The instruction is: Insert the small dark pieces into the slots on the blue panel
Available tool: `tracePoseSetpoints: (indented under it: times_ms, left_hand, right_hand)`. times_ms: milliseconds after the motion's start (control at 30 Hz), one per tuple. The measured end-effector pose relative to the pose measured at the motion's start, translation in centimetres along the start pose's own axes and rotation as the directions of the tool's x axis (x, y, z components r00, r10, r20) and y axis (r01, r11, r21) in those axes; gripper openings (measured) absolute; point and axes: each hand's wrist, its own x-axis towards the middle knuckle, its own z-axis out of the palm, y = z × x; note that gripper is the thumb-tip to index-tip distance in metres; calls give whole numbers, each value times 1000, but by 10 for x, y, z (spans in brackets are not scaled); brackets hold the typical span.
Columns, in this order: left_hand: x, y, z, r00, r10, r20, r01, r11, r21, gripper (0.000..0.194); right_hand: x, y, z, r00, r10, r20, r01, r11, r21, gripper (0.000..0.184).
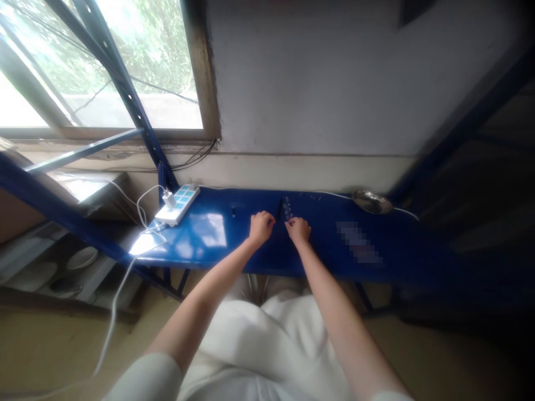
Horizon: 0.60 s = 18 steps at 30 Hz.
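Over the blue table, my left hand (262,228) is closed, its thumb and fingertips pinched together. What it pinches, if anything, is too small to make out. Just beyond those fingertips lies a thin dark strip (280,209). My right hand (298,229) is also closed in a pinch, at the near end of a clear, bumpy strip (287,207). Whether the fingers grip that strip or only touch beside it I cannot tell. A small dark object (233,211) stands to the left of my left hand. Several tiny pieces (316,197) lie farther back on the right.
A white power strip (184,201) with a plugged-in charger (169,199) sits at the table's left end, its cables trailing off. A shiny metal bowl-like object (371,201) rests at the back right. Blue metal posts (146,131) flank the blue table (251,259).
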Motion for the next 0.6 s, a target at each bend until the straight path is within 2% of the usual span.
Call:
tracePoseSetpoints:
  times_ms: [167, 333, 600]
  left_hand:
    - [1, 3, -22, 993, -71, -97, 55, 985, -167, 7]
    - [3, 7, -38, 980, -46, -193, -13, 956, -292, 4]
    - [3, 8, -56, 977, -11, -212, -42, 969, -244, 5]
  right_hand:
    - [-6, -8, -4, 992, -124, -19, 124, 992, -1, 17]
    - [-14, -27, -15, 956, -288, -52, 289, 957, 9, 15]
    - [-21, -44, -32, 926, -370, -74, 372, 928, 7, 14]
